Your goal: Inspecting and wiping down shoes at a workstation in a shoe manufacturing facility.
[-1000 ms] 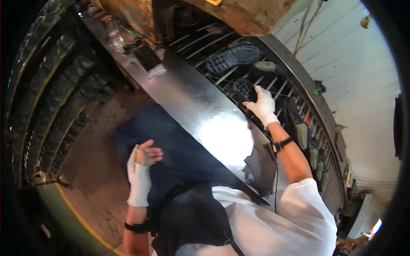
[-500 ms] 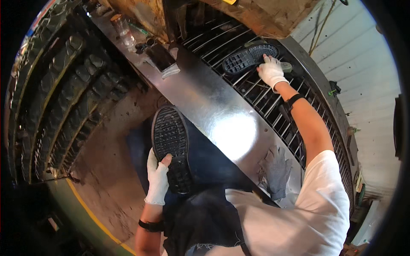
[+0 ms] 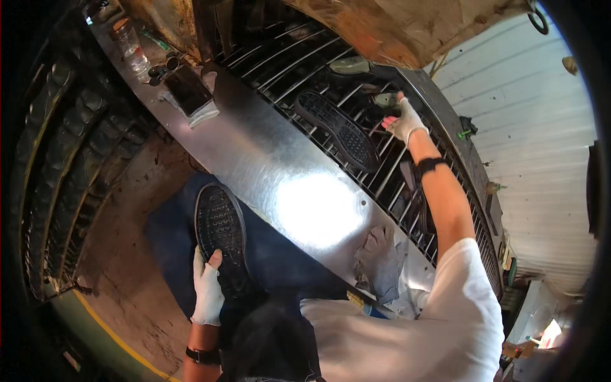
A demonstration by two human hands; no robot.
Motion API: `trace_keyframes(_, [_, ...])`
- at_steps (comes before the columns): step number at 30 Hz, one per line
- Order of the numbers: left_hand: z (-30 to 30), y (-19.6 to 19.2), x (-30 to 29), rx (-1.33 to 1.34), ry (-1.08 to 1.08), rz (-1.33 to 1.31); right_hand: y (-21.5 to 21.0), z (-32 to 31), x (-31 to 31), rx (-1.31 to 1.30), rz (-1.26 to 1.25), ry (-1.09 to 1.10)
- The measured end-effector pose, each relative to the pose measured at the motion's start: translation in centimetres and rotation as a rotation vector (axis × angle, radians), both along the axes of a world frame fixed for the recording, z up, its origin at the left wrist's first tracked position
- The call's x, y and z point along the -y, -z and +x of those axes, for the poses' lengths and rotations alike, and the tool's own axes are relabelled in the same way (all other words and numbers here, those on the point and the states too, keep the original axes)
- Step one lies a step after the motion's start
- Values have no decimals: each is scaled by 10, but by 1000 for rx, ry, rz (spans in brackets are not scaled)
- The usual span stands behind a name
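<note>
A black shoe sole (image 3: 219, 219) with patterned tread is held tread up in my left hand (image 3: 209, 293), low over the dark blue cloth at my lap. Its thumb presses on the tread and the fingers curl round the edge. Across the slatted metal rack, my right hand (image 3: 406, 125) reaches out with fingers apart, beside a small grey-green shoe-like piece (image 3: 386, 99); whether they touch, I cannot tell. A second black shoe sole (image 3: 338, 131) lies slanted on the rack, left of that hand. White fingerless gloves cover both hands.
Between me and the rack (image 3: 293, 54) runs a shiny metal ledge (image 3: 248, 137). On it lie a grey glove (image 3: 379, 264), a dark phone-like slab (image 3: 188, 89) and a clear bottle (image 3: 131, 49). Another grey-green piece (image 3: 350, 65) rests farther back. Shelves of dark shoe-shaped pieces (image 3: 83, 134) stand left.
My right hand has let go of the sole on the rack, which now lies turned and nearer the ledge. The left hand still holds its sole. The view has shifted.
</note>
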State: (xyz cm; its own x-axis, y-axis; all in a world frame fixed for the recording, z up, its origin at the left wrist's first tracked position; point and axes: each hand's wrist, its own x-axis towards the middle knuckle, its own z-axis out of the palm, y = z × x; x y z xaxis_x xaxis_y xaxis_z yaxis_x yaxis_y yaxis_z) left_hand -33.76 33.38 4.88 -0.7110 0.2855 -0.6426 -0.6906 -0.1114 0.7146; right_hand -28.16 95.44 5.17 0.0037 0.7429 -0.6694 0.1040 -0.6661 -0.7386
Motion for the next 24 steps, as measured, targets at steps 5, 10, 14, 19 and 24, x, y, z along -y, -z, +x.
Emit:
trace_keyframes(5, [-9,-1,-20,-3,88,113,10,22,-90,355,282,-258])
trace_keyframes(10, [-15,-23,2,-305,285,-114,34,59,-15,-233,138,-260])
trace_keyframes(14, [-22,-50,22,-769,73,-180,-17,70,141,-317,19,-538])
trace_keyframes(19, [-41,-55,-27,-554,275,372,-68,78,287,-591,-48,-941])
trace_keyframes(24, [-46,-35,-45,-387,-85,311,-83,61,394,-512,324,-1395])
